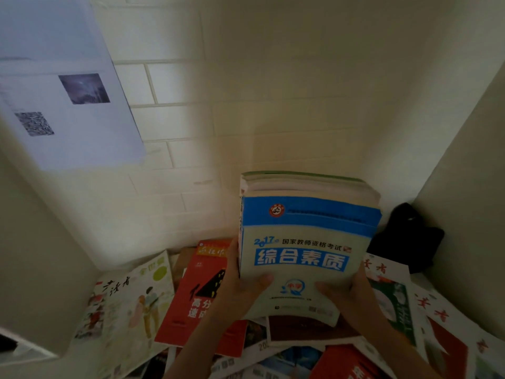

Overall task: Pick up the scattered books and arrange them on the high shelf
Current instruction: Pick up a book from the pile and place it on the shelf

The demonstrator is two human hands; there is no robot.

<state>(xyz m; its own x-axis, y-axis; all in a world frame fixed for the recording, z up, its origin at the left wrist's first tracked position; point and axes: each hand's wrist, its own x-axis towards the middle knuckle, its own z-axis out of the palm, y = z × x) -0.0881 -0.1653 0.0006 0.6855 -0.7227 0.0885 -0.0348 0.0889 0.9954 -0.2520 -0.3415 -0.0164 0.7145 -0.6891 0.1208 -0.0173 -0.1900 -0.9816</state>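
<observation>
Both hands are gripping one stack of books (306,242) by its near end. Left hand (240,285) is clasping the near left corner, thumb lying across the pale cover and fingers passing out of sight behind. Right hand (347,294) is doing the same at the near right corner, thumb on the cover. Neither hand is free.

Position: the stack is being held raised and tilted, its far end pointing up toward the tiled wall (191,160), above a litter of loose titles. A blue-and-white exam book is facing the camera; thick page blocks and a green-edged cover are showing behind it. No high shelf is appearing in this view.

Handling assessment: several thick paperbacks together are likely heavy, and the soft covers are likely to flex. Glossy covers may be sliding against each other while tilted. Support from beneath, with thumbs clamping on top, appears the soundest hold; a grip nearer the middle of the long edges would probably reduce sag.

Remaining: a red book (196,291) and an illustrated magazine (131,302) are lying flat at left, more magazines (437,324) at right, overlapping. A dark cloth item (407,236) is sitting in the far corner.
</observation>
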